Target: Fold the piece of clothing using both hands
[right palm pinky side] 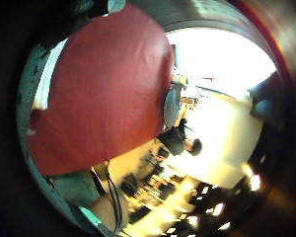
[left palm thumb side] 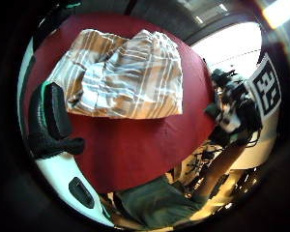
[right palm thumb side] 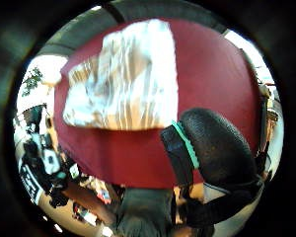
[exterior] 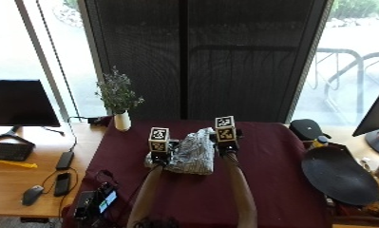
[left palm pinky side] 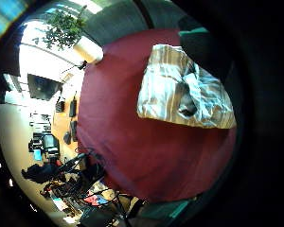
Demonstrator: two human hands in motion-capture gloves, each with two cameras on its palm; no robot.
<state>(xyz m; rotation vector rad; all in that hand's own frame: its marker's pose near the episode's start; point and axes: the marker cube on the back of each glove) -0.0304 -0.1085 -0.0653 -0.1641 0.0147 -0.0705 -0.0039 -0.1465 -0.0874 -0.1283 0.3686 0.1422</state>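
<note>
Your striped garment [exterior: 194, 154] lies near the middle of the maroon tablecloth [exterior: 271, 190], already a compact bundle, though lumpy. Your left hand [exterior: 157, 159] and right hand [exterior: 228, 151] flank it; I cannot tell their grip. Probably 1 tidying fold remains.

Soft striped cloth garment [exterior: 195, 154] – creased, matt, dark red tablecloth [exterior: 271, 185] – smooth woven fabric, wooden desk [exterior: 24, 175] alongside

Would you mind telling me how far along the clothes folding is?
The striped beige-and-white garment already lies as a bunched bundle on the dark red tablecloth. The left hand and right hand flank it; whether either holds it is unclear. Its uneven surface suggests tidying remains.
</note>
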